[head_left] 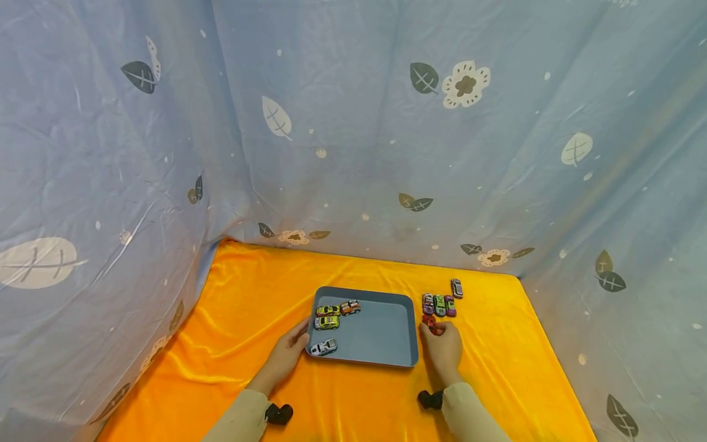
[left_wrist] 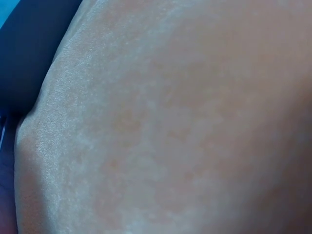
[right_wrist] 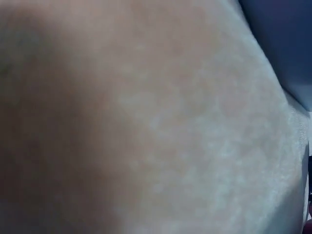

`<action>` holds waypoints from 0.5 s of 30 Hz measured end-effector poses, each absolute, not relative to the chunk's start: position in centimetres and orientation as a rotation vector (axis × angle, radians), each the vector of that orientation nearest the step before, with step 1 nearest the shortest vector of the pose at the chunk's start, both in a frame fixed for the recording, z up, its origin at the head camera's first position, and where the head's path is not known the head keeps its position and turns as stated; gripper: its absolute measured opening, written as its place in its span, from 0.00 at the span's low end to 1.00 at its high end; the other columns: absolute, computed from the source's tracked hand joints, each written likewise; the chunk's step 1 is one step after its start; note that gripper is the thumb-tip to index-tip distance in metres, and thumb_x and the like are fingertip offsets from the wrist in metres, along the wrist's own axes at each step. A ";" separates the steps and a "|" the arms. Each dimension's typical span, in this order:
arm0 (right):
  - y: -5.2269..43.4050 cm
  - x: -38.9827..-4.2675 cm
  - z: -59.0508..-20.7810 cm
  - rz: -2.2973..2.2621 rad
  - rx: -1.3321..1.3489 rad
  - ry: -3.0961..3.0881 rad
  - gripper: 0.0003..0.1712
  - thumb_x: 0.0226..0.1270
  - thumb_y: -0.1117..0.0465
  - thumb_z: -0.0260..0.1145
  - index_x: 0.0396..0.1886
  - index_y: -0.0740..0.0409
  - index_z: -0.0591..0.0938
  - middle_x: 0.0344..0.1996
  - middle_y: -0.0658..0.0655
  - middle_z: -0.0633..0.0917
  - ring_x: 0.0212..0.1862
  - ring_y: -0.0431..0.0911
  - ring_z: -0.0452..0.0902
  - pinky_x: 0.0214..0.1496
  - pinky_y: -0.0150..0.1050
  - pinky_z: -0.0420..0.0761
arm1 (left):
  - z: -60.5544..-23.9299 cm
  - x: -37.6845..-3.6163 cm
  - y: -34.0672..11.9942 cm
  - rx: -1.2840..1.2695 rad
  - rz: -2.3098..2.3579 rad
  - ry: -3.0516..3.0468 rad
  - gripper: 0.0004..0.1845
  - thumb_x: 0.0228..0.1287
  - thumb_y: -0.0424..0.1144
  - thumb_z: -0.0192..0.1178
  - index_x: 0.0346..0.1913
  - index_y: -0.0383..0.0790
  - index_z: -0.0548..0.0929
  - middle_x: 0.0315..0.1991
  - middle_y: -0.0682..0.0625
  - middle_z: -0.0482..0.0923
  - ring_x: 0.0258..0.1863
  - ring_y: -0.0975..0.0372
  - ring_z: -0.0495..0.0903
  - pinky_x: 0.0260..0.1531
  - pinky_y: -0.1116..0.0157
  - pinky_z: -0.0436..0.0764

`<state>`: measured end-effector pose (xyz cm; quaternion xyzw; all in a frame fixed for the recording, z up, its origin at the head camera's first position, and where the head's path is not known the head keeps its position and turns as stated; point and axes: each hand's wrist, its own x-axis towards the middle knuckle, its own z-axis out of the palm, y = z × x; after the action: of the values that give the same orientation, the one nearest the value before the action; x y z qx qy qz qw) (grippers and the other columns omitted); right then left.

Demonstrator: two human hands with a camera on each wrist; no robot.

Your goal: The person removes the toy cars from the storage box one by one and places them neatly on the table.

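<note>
A grey rectangular tray [head_left: 381, 334] lies on the orange cloth, with a few toy cars inside along its left side. Among them are a yellow toy car [head_left: 327, 323], an orange-and-white one [head_left: 350, 307] and a white one [head_left: 323, 347]. My left hand [head_left: 284, 356] rests against the tray's left wall, its fingers fairly straight. Just outside the right wall, my right hand [head_left: 444, 351] pinches a red toy car [head_left: 429, 321], partly covered by the fingers. Both wrist views show mostly blurred skin.
Beyond my right hand stand a purple-and-white toy car [head_left: 428, 304], a green one [head_left: 439, 305] and a purple one [head_left: 450, 306] side by side. A silver car [head_left: 456, 288] sits farther back. Patterned blue-grey curtains [head_left: 353, 123] border the orange cloth [head_left: 265, 270].
</note>
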<state>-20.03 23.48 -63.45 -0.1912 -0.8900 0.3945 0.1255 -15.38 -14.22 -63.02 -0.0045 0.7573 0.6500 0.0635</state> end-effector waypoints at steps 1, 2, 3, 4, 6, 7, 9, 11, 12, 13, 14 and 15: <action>23.5 -20.1 -63.4 1.138 -0.561 -2.592 0.28 0.57 0.44 0.72 0.40 0.65 0.79 0.32 0.61 0.79 0.34 0.55 0.74 0.38 0.48 0.74 | -63.3 -15.5 -14.3 -0.015 1.959 2.290 0.25 0.76 0.36 0.49 0.73 0.46 0.65 0.70 0.46 0.64 0.71 0.50 0.57 0.68 0.48 0.58; 23.5 -20.2 -63.3 1.130 -0.568 -2.590 0.28 0.57 0.43 0.72 0.40 0.65 0.79 0.32 0.61 0.79 0.34 0.55 0.74 0.38 0.47 0.75 | -63.6 -15.6 -14.3 -0.020 1.956 2.289 0.25 0.76 0.37 0.49 0.73 0.48 0.65 0.70 0.47 0.64 0.71 0.51 0.58 0.68 0.49 0.58; 23.5 -20.3 -63.1 1.125 -0.577 -2.584 0.29 0.56 0.42 0.72 0.40 0.64 0.79 0.32 0.61 0.79 0.34 0.55 0.75 0.39 0.47 0.75 | -63.8 -15.7 -14.4 -0.022 1.955 2.288 0.25 0.76 0.38 0.49 0.73 0.49 0.65 0.70 0.47 0.65 0.71 0.52 0.58 0.68 0.49 0.59; 23.6 -20.5 -62.9 1.120 -0.580 -2.572 0.30 0.56 0.41 0.72 0.40 0.65 0.79 0.32 0.61 0.79 0.35 0.55 0.75 0.39 0.47 0.74 | -63.9 -15.8 -14.4 -0.032 1.953 2.285 0.25 0.75 0.39 0.50 0.73 0.51 0.66 0.70 0.49 0.65 0.71 0.53 0.58 0.68 0.50 0.59; 23.9 -20.9 -62.4 1.120 -0.580 -2.546 0.31 0.57 0.40 0.72 0.41 0.65 0.79 0.33 0.62 0.79 0.36 0.56 0.75 0.39 0.48 0.74 | -64.1 -15.8 -14.4 -0.040 1.948 2.286 0.25 0.75 0.40 0.50 0.72 0.53 0.66 0.70 0.50 0.65 0.71 0.54 0.59 0.68 0.50 0.60; 24.2 -21.2 -62.0 1.129 -0.580 -2.527 0.32 0.57 0.40 0.71 0.42 0.65 0.79 0.33 0.62 0.79 0.36 0.56 0.75 0.39 0.49 0.74 | -64.1 -15.8 -14.4 -0.052 1.947 2.283 0.25 0.75 0.40 0.51 0.72 0.54 0.66 0.69 0.51 0.65 0.71 0.54 0.59 0.68 0.51 0.60; 24.9 -21.9 -61.5 1.153 -0.582 -2.497 0.32 0.58 0.41 0.71 0.44 0.66 0.79 0.35 0.63 0.79 0.37 0.56 0.74 0.39 0.49 0.73 | -64.1 -15.8 -14.4 -0.065 1.940 2.283 0.24 0.75 0.41 0.51 0.72 0.56 0.67 0.69 0.53 0.66 0.70 0.55 0.60 0.67 0.51 0.61; 25.8 -22.6 -61.0 1.178 -0.590 -2.479 0.32 0.60 0.40 0.69 0.46 0.65 0.78 0.36 0.63 0.79 0.38 0.56 0.74 0.38 0.48 0.73 | -64.0 -15.8 -14.4 -0.061 1.932 2.291 0.25 0.75 0.41 0.51 0.72 0.56 0.67 0.69 0.52 0.66 0.70 0.54 0.60 0.67 0.50 0.61; 26.2 -23.0 -60.9 1.193 -0.598 -2.474 0.32 0.61 0.40 0.68 0.47 0.65 0.78 0.37 0.63 0.79 0.38 0.56 0.73 0.38 0.48 0.73 | -64.1 -15.8 -14.4 -0.072 1.928 2.288 0.24 0.75 0.41 0.51 0.72 0.57 0.67 0.69 0.53 0.66 0.70 0.55 0.61 0.67 0.51 0.61; 26.7 -23.4 -60.8 1.209 -0.611 -2.470 0.33 0.61 0.39 0.67 0.48 0.65 0.77 0.37 0.62 0.78 0.38 0.56 0.73 0.38 0.47 0.73 | -64.1 -15.8 -14.4 -0.072 1.927 2.290 0.24 0.75 0.41 0.51 0.72 0.56 0.67 0.69 0.53 0.66 0.70 0.55 0.61 0.67 0.51 0.62; 27.2 -23.8 -60.6 1.222 -0.622 -2.471 0.34 0.62 0.38 0.66 0.49 0.65 0.77 0.38 0.62 0.78 0.38 0.55 0.72 0.38 0.46 0.72 | -64.1 -15.8 -14.5 -0.069 1.926 2.292 0.24 0.75 0.41 0.51 0.72 0.56 0.67 0.69 0.53 0.66 0.70 0.55 0.61 0.67 0.51 0.62; 27.6 -24.2 -60.5 1.234 -0.627 -2.469 0.35 0.62 0.38 0.65 0.50 0.65 0.77 0.38 0.62 0.77 0.38 0.55 0.72 0.37 0.45 0.73 | -64.1 -15.9 -14.5 -0.071 1.926 2.293 0.24 0.75 0.41 0.51 0.72 0.56 0.67 0.69 0.53 0.66 0.70 0.55 0.61 0.67 0.51 0.62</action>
<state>-24.22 27.61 -60.49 -0.2190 -0.8617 0.4308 0.1549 -15.86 -14.45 -64.09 -0.0236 0.7634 0.6413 0.0733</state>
